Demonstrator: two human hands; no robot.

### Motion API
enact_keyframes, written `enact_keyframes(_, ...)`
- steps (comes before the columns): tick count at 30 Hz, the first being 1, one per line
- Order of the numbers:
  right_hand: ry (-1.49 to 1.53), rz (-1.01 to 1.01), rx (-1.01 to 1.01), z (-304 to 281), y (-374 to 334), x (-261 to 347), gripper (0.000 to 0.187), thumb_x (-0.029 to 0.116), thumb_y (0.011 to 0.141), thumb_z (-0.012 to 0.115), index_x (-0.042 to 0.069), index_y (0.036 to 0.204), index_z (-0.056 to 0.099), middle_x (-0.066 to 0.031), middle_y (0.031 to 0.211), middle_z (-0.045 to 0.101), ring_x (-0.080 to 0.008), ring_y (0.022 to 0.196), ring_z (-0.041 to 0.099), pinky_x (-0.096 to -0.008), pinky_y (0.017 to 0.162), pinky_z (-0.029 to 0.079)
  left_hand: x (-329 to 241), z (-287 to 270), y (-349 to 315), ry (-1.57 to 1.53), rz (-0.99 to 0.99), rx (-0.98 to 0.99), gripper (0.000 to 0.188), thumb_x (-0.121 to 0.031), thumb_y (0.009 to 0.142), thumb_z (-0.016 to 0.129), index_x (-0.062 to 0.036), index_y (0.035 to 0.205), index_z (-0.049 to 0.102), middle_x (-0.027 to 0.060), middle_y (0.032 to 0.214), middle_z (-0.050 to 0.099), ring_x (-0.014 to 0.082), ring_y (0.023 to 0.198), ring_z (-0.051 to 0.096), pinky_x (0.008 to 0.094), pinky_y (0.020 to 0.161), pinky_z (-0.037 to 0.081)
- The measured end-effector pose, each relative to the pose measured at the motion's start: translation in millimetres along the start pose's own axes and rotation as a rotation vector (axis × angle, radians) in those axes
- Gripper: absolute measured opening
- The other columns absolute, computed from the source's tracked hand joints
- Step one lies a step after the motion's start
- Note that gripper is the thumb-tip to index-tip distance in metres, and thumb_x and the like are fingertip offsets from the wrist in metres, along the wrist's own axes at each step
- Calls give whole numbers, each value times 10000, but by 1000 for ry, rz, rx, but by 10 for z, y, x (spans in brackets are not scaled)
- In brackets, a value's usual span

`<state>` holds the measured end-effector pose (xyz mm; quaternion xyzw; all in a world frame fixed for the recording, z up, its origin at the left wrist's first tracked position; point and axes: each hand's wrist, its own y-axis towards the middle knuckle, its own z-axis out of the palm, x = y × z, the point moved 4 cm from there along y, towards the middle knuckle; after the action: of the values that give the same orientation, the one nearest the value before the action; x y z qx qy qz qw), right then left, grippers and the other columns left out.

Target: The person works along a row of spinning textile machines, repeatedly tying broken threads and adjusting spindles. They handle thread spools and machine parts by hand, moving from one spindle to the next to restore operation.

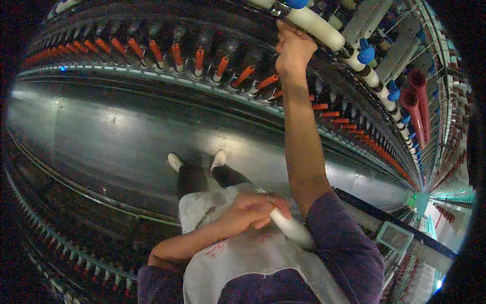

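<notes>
My left hand (249,214) is held against the apron at waist height. Its fingers are wrapped around a white bobbin-like cylinder (291,227), which points to the right and is partly blurred. My right hand (295,48) is stretched far up to the machine, just below and left of a thick white roller (316,28). Its fingers are curled in; whatever they pinch is too small or hidden to make out. Beneath that outstretched arm runs a long row of orange-red tubes (199,62) standing on spindles.
Blue knobs (365,51) sit between white rollers along the machine's upper right. Two dark red tubes (416,106) lean farther right. A metallic grey floor (121,121) forms the aisle, with another machine row (96,258) at the lower left. A dark rail (395,220) crosses at right.
</notes>
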<state>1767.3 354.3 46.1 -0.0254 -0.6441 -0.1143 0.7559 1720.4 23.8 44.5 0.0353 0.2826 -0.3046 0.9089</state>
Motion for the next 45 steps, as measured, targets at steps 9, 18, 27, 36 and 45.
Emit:
enact_keyframes(9, -1146, -853, 649, 343, -1508, -312, 252, 117, 800, 609, 11, 1017, 538, -125, 759, 598, -238, 612, 587, -345, 534, 467, -560, -33, -336, 122, 81, 226, 221, -116, 947, 446, -42, 984, 651, 4, 925, 636, 26, 529, 398, 194, 472, 335)
enact_keyframes(18, -780, -79, 1169, 2268, -3851, -1355, 605, 189, 845, 609, 55, 1352, 308, -189, 966, 581, -334, 729, 611, -397, 639, 507, -1859, -1123, -1883, 467, 349, -33, 243, -222, 940, 483, -44, 1043, 612, 34, 945, 629, 50, 673, 497, 187, 576, 411)
enact_keyframes(27, -410, -503, 1295, 4181, -4220, -813, 444, 40, 775, 633, 40, 1199, 502, -124, 894, 593, -264, 760, 612, -343, 631, 502, -3306, -4101, -3671, -322, 769, -812, 420, -303, 931, 527, -149, 1309, 429, 5, 888, 546, 49, 595, 392, 165, 488, 325)
enact_keyframes(36, -618, 202, 745, 4478, -2846, -1718, 169, 124, 858, 540, 31, 855, 681, -68, 723, 635, -125, 615, 601, -279, 567, 477, -4011, -5209, -3748, 393, 470, -1137, 297, -250, 931, 530, 19, 1017, 622, 81, 820, 639, 160, 698, 575, 262, 643, 451)
enact_keyframes(45, -633, -31, 743, 5119, -2483, -2341, 240, 196, 870, 579, -14, 833, 689, -63, 655, 637, -112, 536, 576, -268, 521, 468, -4747, -6055, -4008, 1187, 623, -1259, 167, -145, 831, 589, -3, 800, 671, 146, 670, 614, 214, 582, 583, 315, 558, 444)
